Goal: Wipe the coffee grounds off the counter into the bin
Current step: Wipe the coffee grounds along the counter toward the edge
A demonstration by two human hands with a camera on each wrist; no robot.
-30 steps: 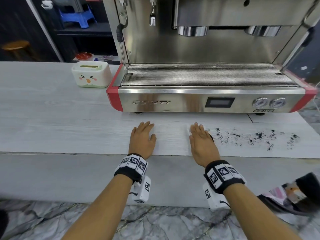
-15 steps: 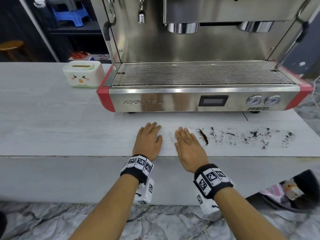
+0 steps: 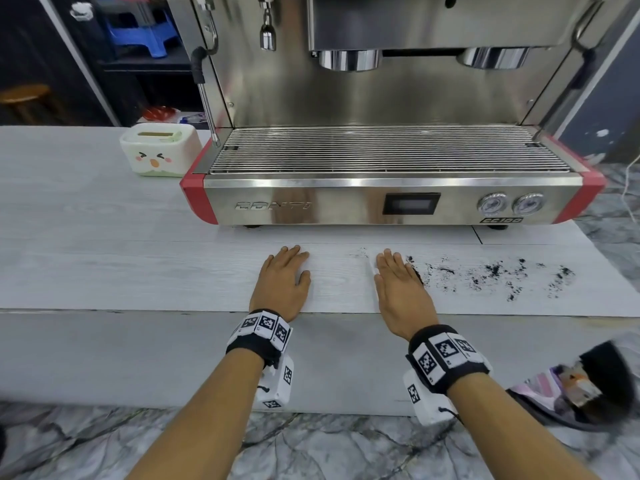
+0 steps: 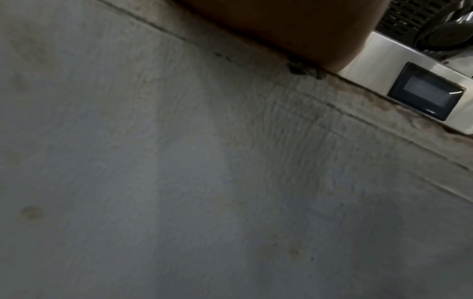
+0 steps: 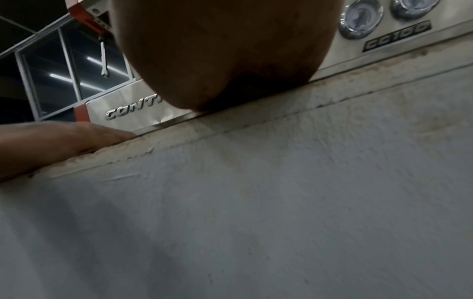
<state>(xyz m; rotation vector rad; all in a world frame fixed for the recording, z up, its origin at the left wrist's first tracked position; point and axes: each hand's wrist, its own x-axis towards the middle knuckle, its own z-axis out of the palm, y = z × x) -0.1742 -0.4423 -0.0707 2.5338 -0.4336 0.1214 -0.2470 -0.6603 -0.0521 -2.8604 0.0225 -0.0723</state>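
Dark coffee grounds (image 3: 485,277) lie scattered over the white counter (image 3: 138,271), in front of the right half of the espresso machine. My right hand (image 3: 398,278) lies flat on the counter with straight fingers, its right side against the left end of the grounds. A thin white edge of tissue or cloth (image 3: 372,268) shows under its left side. My left hand (image 3: 285,275) rests flat and empty a little to the left. The bin (image 3: 595,386), black with a pinkish liner, stands below the counter at the lower right. Both wrist views show only a hand's heel (image 5: 230,50) and the counter's front face.
The steel espresso machine (image 3: 346,206) stands close behind both hands. A white tissue box with a cartoon face (image 3: 157,154) sits left of it. The counter's front edge (image 3: 138,311) runs just under my wrists. Marble floor (image 3: 311,445) lies below.
My right hand slid a little left, baring a dark line of grounds, then slid right again onto the left end of the grounds. The left hand stays flat.
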